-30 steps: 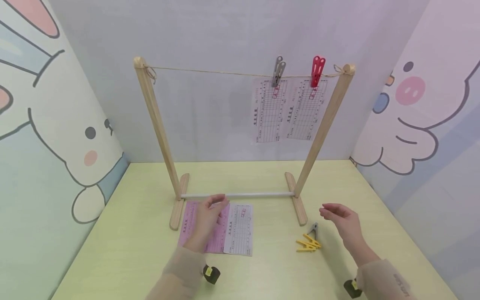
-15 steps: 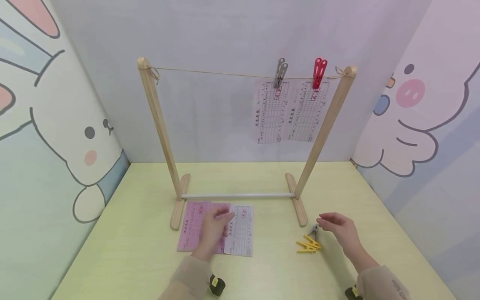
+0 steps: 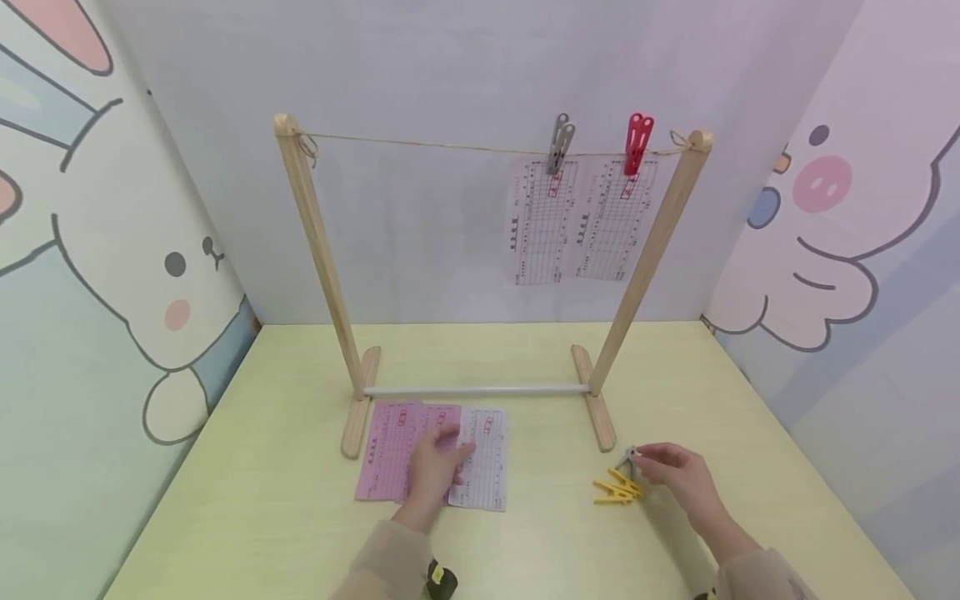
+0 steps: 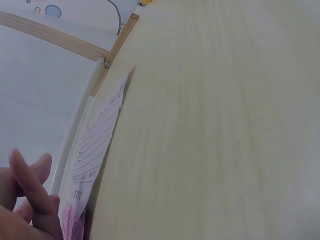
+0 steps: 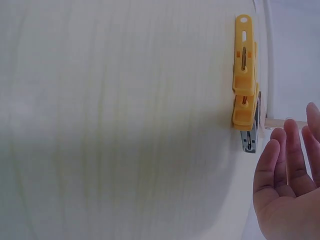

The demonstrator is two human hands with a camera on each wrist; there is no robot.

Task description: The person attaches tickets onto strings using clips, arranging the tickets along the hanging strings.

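Over the paper slips in the head view is my left hand (image 3: pixel 433 473), its fingers loosely bent and nothing between them. It overlaps the inner edge of the white printed slip (image 3: pixel 487 471) and hides part of the pink slips (image 3: pixel 386 454) to its left. The left wrist view has the white slip (image 4: pixel 97 145) beyond the fingers. On the other side, my right hand (image 3: pixel 681 483) has its fingertips right at the grey clothespin (image 3: pixel 631 456). Its fingers look extended in the right wrist view, beside the grey clothespin (image 5: pixel 248 142) and yellow clothespins (image 5: pixel 244 55).
A wooden frame with two posts (image 3: pixel 318 250) stands behind, joined by a white bar (image 3: pixel 480 390). Along its string (image 3: pixel 420 142), a grey clothespin (image 3: pixel 560 146) and a red clothespin (image 3: pixel 637 143) hold two printed slips (image 3: pixel 543 225). Patterned walls enclose the yellowish table (image 3: pixel 247 467).
My left hand has moved right and toward me, from above the pink slips to the white slip's edge. My right hand has come lower, to the grey clothespin on the table.
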